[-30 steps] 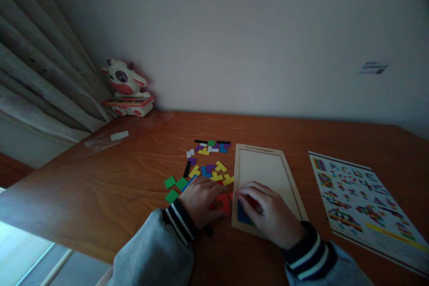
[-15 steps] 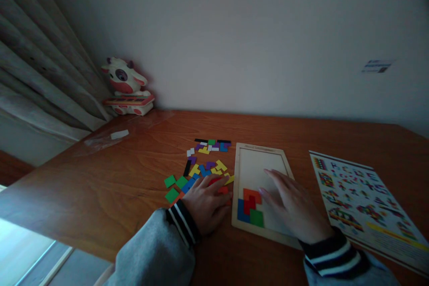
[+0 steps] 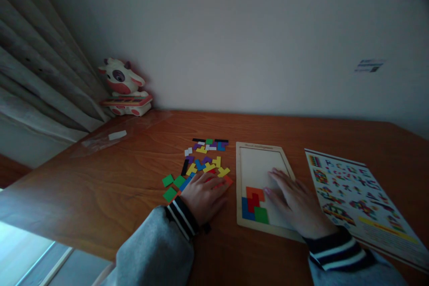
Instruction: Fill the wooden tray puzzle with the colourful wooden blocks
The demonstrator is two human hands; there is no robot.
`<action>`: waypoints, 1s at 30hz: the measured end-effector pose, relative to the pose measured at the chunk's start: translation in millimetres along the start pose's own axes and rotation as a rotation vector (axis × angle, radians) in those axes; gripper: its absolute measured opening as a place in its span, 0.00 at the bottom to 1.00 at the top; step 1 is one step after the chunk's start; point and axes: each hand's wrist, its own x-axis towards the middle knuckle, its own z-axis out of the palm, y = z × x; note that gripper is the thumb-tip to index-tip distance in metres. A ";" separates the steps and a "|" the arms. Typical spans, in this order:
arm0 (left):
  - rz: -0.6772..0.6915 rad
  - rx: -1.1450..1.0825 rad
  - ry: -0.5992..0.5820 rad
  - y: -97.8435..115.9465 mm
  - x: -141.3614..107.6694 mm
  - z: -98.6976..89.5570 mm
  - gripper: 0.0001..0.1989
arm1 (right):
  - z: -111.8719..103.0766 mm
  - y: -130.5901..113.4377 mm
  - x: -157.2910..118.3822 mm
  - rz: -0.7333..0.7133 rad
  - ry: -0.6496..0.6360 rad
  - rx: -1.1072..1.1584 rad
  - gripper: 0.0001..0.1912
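Note:
My left hand [image 3: 208,196] lies palm down with its fingers stretched over the near end of a spread of coloured puzzle pieces. Red and orange pieces show at its fingertips, partly covered. Yellow pieces [image 3: 223,172], a blue piece [image 3: 199,165] and green squares [image 3: 170,194] lie around it. My right hand [image 3: 296,205] rests over the right side of a wooden puzzle board [image 3: 239,178], thumb and fingers apart. In the board's lower left corner sit an orange piece [image 3: 257,192], a red piece [image 3: 254,204], a blue piece [image 3: 247,211] and a green square [image 3: 261,215].
A printed pattern sheet [image 3: 355,187] lies right of the board. Black strips [image 3: 199,140] and small white pieces [image 3: 188,152] are farther back. At the back left stands a toy cow [image 3: 125,87] beside a curtain [image 3: 43,62]. A wall [image 3: 241,44] closes off the table's far side.
The board has slid slightly right, widening the gap to the loose pieces. Yellow pieces by my left fingers have shifted and turned. My view has moved a little.

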 end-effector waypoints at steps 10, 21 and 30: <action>-0.023 -0.041 0.011 0.8 2.5 0.7 0.14 | -21.6 -42.9 8.5 -0.099 0.172 0.078 0.20; -0.102 -0.028 -0.022 -8.1 -8.6 -13.2 0.20 | -4.1 -123.0 19.8 -0.102 0.092 0.196 0.15; -0.089 -0.035 -0.034 -19.9 -11.1 -7.4 0.16 | 2.0 -126.4 20.8 -0.067 0.132 0.221 0.14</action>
